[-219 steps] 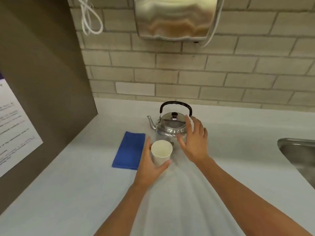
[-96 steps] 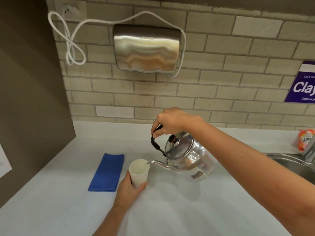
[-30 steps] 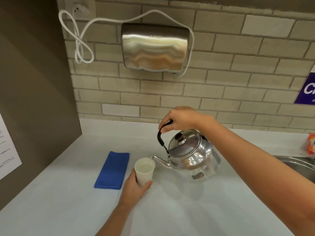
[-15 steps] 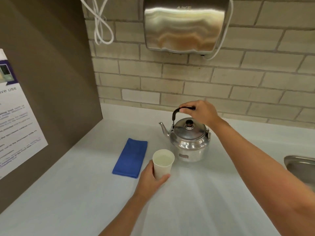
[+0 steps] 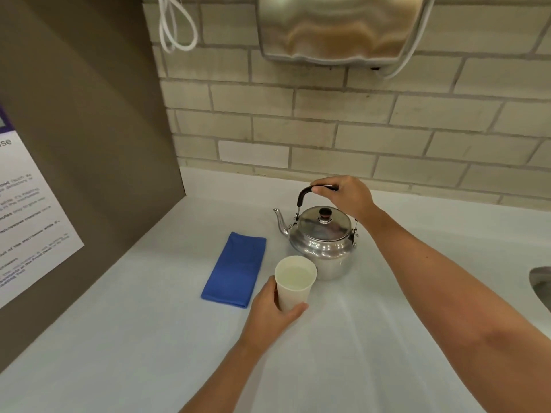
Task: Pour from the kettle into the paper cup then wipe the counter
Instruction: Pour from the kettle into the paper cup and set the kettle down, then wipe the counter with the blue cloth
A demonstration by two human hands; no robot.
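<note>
A round, polished stainless-steel kettle [image 5: 320, 242] with a domed lid, dark knob and short curved spout stood upright on the smooth, pale matte counter [image 5: 149, 338], spout pointing left. Its arched black handle [image 5: 301, 196] stood raised above the lid. The right hand [image 5: 346, 198] was curled closed over the top of this handle. Just in front of the kettle, a white, tapered paper cup [image 5: 293, 283] held clear liquid. The left hand [image 5: 269, 317] wrapped the cup's lower wall, thumb on the left side and fingers round the right, partly closed to the cup's width. A folded, rectangular blue cloth [image 5: 235, 269] of soft weave lay flat just left of the cup. Behind was a beige brick wall [image 5: 387, 129] bearing a brushed-metal hand dryer [image 5: 337, 28].
</note>
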